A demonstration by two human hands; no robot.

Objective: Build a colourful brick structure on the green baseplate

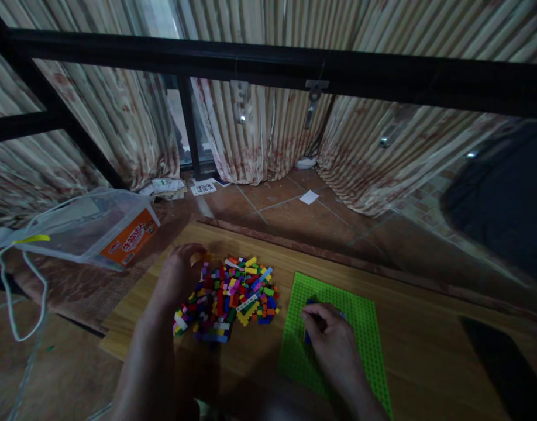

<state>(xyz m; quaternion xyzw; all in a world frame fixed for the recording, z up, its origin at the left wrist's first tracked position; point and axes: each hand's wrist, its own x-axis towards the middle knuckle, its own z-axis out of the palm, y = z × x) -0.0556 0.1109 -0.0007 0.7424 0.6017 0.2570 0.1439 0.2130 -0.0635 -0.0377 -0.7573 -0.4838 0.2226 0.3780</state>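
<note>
My left grip [176, 266] curled by the heaped bricks [233, 292] on the worktop [417, 351], my right grip [334, 333] over the green board [364, 327]; I couldn't tell if either pinched anything. Bricks seemed light, hard, best held by their sides.

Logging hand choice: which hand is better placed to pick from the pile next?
Probably the left hand: it is at the brick pile, while the right hand is over the green baseplate.
</note>
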